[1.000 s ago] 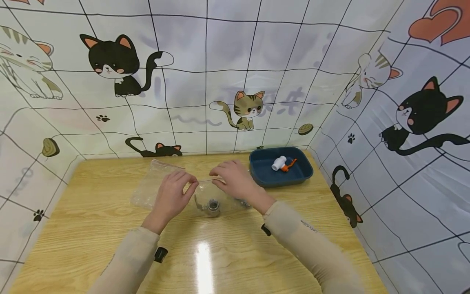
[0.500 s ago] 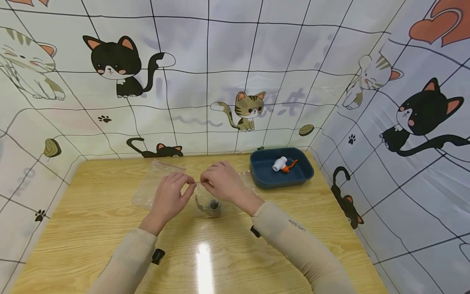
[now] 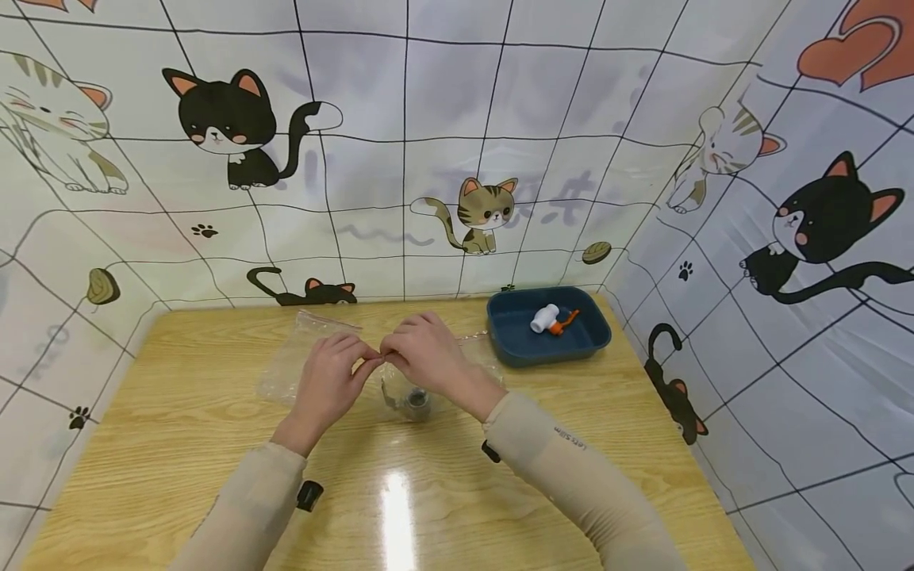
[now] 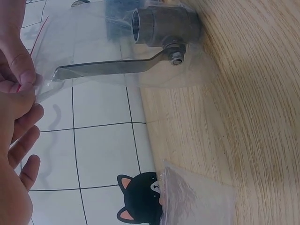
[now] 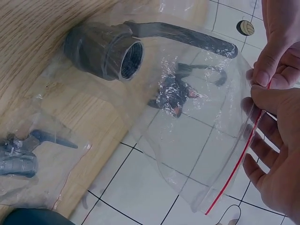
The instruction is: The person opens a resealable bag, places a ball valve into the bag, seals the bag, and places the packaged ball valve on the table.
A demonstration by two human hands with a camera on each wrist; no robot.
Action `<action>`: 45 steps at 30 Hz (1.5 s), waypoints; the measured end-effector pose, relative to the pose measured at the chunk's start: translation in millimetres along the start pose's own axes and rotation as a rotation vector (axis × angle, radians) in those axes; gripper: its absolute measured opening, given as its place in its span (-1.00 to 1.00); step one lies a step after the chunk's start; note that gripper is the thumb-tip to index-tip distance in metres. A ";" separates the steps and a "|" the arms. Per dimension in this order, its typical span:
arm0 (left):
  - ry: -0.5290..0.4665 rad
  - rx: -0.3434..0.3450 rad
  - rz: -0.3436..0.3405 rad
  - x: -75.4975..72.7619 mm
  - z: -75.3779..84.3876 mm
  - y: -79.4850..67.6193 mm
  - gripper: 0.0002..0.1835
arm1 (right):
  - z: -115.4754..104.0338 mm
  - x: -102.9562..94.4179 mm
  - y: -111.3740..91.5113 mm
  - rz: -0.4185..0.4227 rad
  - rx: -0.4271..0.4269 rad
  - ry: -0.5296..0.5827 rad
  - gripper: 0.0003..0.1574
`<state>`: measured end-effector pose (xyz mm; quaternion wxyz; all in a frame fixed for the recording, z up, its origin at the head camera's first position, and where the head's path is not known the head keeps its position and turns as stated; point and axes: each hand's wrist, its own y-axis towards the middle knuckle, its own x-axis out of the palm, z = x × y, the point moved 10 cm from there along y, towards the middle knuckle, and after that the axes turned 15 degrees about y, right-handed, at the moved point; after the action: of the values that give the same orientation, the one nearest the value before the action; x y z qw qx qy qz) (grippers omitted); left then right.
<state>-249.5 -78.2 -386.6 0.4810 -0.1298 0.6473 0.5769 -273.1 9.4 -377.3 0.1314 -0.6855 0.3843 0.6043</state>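
A clear zip bag (image 5: 197, 154) with a red seal strip holds a metal ball valve (image 4: 168, 28) with a long lever handle. In the head view the valve's round opening faces up toward me, just below my hands. My left hand (image 3: 332, 377) pinches the bag's top edge at its left corner between thumb and fingers. Right beside it, my right hand (image 3: 432, 357) pinches the same red strip, its fingertips touching the left ones. The right hand's other fingers lie loosely along the strip in the right wrist view.
Another clear bag (image 3: 286, 365) lies flat on the wooden table (image 3: 214, 428) at left. To the right, a bag (image 5: 75, 168) holds a smaller valve with a blue handle. A dark blue tray (image 3: 550, 354) at the back right contains a white valve (image 3: 545, 318) with an orange handle.
My right hand has moved left along the bag's top edge until it meets my left hand. The left hand has stayed nearly still, pinching the corner.
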 end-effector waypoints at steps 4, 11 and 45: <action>0.005 0.002 0.010 0.1 0.2 -0.1 -0.90 | -0.4 -1.4 -0.1 0.026 -0.009 0.011 -0.86; -0.019 -0.037 0.007 3.8 -4.8 -2.5 -0.89 | -0.5 -1.9 1.0 0.027 0.000 0.013 -0.87; 0.026 0.021 0.024 3.9 4.1 -2.7 -0.96 | 13.6 -1.4 -16.4 0.049 0.019 0.028 -0.87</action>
<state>-247.6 -73.9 -390.7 0.4670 -0.1245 0.6609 0.5741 -271.7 29.6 -383.9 0.1176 -0.6832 0.4084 0.5938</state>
